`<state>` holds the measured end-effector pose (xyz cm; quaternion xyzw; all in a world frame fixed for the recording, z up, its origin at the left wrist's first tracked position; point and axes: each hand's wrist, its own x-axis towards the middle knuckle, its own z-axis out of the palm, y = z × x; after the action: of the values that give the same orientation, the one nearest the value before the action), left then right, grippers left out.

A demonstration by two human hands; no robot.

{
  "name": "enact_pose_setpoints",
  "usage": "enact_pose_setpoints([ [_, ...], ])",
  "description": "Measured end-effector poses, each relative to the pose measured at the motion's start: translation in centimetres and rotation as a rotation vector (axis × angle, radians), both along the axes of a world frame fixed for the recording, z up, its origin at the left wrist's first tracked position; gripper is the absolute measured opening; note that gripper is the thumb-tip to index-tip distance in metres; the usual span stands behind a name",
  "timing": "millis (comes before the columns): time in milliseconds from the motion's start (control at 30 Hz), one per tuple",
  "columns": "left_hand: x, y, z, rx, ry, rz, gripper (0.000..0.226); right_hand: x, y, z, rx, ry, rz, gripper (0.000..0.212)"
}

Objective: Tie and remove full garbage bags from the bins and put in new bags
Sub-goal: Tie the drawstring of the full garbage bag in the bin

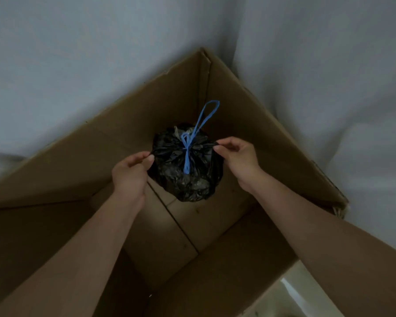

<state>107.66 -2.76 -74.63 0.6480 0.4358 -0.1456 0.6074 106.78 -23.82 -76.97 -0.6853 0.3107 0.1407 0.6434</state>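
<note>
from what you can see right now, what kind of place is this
Probably a plain indoor room corner, perhaps in a home. Two bare pale walls meet behind a large open brown cardboard box serving as a bin, which holds a small black plastic garbage bag tied with a blue drawstring.

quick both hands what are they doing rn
Left hand: closed, pinching the left edge of the black plastic garbage bag.
Right hand: closed, pinching the bag's right edge.

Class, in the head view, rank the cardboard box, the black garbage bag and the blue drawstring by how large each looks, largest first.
1. cardboard box
2. black garbage bag
3. blue drawstring

The bag lies deeper, so it looks somewhat smaller than it is; the order stands.
</note>
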Motion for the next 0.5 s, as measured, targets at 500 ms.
enact_pose_setpoints([
  [500, -1.7, -2.0, 1.4, 0.708, -0.092, -0.996, 0.101, -4.4, -1.8, 2.6, -0.625, -0.157, 0.681, 0.095],
])
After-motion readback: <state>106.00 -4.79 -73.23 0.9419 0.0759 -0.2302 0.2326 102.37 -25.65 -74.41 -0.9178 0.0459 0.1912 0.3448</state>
